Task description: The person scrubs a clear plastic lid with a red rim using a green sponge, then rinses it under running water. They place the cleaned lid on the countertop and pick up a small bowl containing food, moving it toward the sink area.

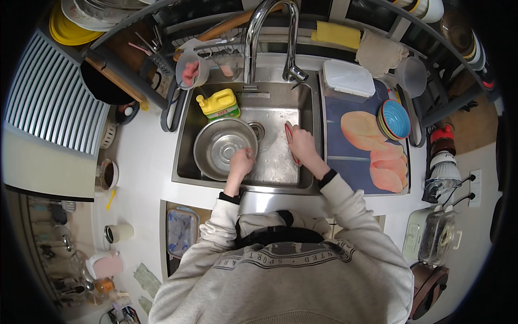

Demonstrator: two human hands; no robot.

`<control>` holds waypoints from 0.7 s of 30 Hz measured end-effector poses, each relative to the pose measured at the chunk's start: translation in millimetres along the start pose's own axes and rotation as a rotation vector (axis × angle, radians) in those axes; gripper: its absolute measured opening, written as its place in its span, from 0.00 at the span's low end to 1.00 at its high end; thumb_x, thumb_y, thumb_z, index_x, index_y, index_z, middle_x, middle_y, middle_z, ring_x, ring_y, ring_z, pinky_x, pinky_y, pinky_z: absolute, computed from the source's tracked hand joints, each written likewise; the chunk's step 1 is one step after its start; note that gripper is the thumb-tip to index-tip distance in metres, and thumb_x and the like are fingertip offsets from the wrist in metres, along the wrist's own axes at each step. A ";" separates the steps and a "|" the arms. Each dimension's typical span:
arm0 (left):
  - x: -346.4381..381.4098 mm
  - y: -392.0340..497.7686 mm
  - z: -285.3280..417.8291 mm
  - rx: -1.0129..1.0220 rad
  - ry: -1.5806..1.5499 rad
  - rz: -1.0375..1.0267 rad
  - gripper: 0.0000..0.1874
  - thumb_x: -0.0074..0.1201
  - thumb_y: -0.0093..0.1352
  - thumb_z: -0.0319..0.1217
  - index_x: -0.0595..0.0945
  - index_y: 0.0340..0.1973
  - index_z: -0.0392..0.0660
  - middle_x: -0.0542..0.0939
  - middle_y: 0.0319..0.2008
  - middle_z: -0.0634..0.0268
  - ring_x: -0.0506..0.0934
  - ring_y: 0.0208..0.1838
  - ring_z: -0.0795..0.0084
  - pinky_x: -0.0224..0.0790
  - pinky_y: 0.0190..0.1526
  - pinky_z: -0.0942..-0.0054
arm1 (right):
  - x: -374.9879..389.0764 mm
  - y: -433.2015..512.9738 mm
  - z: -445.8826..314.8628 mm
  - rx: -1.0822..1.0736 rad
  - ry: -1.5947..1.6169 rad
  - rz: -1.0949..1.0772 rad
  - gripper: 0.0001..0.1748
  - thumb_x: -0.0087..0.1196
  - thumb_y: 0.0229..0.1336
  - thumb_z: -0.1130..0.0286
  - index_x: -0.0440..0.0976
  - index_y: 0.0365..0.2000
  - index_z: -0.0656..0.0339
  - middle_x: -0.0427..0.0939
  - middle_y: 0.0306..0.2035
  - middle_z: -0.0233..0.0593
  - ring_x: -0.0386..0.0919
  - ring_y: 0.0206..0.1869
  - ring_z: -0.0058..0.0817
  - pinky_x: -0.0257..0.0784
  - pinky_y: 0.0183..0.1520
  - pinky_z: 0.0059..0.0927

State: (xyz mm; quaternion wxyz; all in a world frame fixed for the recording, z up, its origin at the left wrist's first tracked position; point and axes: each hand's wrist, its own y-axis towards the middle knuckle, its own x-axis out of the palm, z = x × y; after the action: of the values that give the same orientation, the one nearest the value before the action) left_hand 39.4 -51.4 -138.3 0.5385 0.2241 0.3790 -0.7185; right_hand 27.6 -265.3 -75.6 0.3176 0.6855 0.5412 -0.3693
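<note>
My right hand (302,145) is shut on a thin red-rimmed dish or lid (288,131), held nearly edge-on over the right half of the stainless steel sink (275,170). My left hand (241,161) is at the front right of a round steel basin (216,141), its fingers curled close to the rim. Whether those fingers grip the rim is hidden. The basin stands in the left half of the sink, beside the drain (256,130). Behind it is a yellow jug of detergent (218,103) with a green label.
A chrome faucet (251,44) arches over the sink's back edge. To the right, a patterned mat (344,174) bears stacked bowls (395,118) and a white-lidded container (348,77). A clear plastic cup (192,71) stands at the back left corner. A dish rack frame (137,77) spans overhead.
</note>
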 end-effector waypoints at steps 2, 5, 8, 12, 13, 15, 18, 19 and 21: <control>1.2 4.4 -5.1 0.077 0.035 0.047 0.11 0.52 0.57 0.28 0.77 0.36 0.41 0.79 0.24 0.56 0.78 0.31 0.60 0.68 0.35 0.66 | -9.4 -1.6 -1.4 -0.056 0.145 0.112 0.10 0.53 0.43 0.69 0.69 0.25 0.67 0.74 0.24 0.54 0.74 0.28 0.51 0.69 0.33 0.44; 8.8 2.5 -15.8 0.054 0.008 0.051 0.09 0.49 0.60 0.28 0.76 0.35 0.39 0.78 0.20 0.57 0.78 0.24 0.64 0.68 0.28 0.69 | -43.4 9.4 5.3 -0.257 0.660 0.217 0.05 0.52 0.50 0.73 0.69 0.27 0.64 0.74 0.19 0.37 0.74 0.21 0.24 0.67 0.24 0.27; 14.1 7.6 -18.8 0.052 0.019 0.073 0.08 0.48 0.61 0.28 0.76 0.35 0.40 0.78 0.20 0.58 0.78 0.23 0.66 0.68 0.27 0.70 | -46.6 13.7 9.5 -0.075 0.914 0.174 0.10 0.52 0.48 0.70 0.69 0.29 0.66 0.73 0.20 0.50 0.75 0.23 0.34 0.68 0.26 0.29; 15.8 9.1 -18.3 0.090 0.036 0.092 0.07 0.48 0.62 0.27 0.75 0.36 0.40 0.77 0.19 0.59 0.77 0.22 0.67 0.67 0.25 0.72 | -4.2 -2.1 1.9 -0.121 0.042 0.045 0.08 0.51 0.45 0.71 0.68 0.27 0.66 0.74 0.23 0.56 0.75 0.28 0.48 0.70 0.32 0.43; 14.7 8.2 -18.6 0.112 0.038 0.103 0.07 0.48 0.62 0.27 0.75 0.36 0.40 0.77 0.18 0.59 0.77 0.21 0.68 0.66 0.24 0.72 | 1.2 -7.8 0.3 0.014 -0.112 -0.148 0.09 0.51 0.44 0.71 0.66 0.26 0.66 0.73 0.24 0.57 0.74 0.30 0.52 0.69 0.34 0.47; 9.0 10.0 -19.1 0.121 0.046 0.113 0.08 0.49 0.61 0.27 0.75 0.36 0.41 0.77 0.18 0.59 0.77 0.21 0.68 0.66 0.24 0.71 | -6.7 -3.0 6.3 -0.106 0.128 0.063 0.09 0.51 0.45 0.71 0.66 0.26 0.66 0.73 0.23 0.56 0.74 0.29 0.52 0.69 0.33 0.46; 7.2 1.0 -20.0 0.096 0.032 0.130 0.09 0.51 0.60 0.27 0.74 0.37 0.41 0.77 0.18 0.59 0.76 0.21 0.67 0.65 0.25 0.70 | -33.0 1.9 17.6 -0.117 0.464 0.197 0.04 0.50 0.48 0.75 0.68 0.27 0.64 0.74 0.19 0.45 0.75 0.21 0.35 0.69 0.25 0.33; 6.1 1.0 -17.6 0.100 0.000 0.156 0.09 0.51 0.60 0.26 0.74 0.37 0.41 0.77 0.18 0.59 0.76 0.21 0.67 0.65 0.25 0.70 | -39.6 5.4 20.5 -0.168 0.663 0.236 0.04 0.50 0.49 0.75 0.68 0.27 0.64 0.74 0.18 0.41 0.75 0.20 0.27 0.69 0.23 0.28; 6.0 -2.2 -11.0 0.087 -0.015 0.123 0.14 0.55 0.57 0.27 0.74 0.39 0.41 0.77 0.18 0.59 0.77 0.23 0.64 0.66 0.28 0.70 | -40.0 7.4 20.3 0.013 0.979 0.143 0.06 0.52 0.48 0.75 0.67 0.26 0.67 0.74 0.19 0.48 0.75 0.21 0.31 0.70 0.25 0.28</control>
State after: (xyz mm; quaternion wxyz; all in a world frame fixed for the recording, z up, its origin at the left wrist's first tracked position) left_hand 34.4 -46.1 -148.8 0.5742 0.2645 0.3288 -0.7016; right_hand 25.9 -304.1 -52.1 0.0465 0.8158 0.5763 0.0154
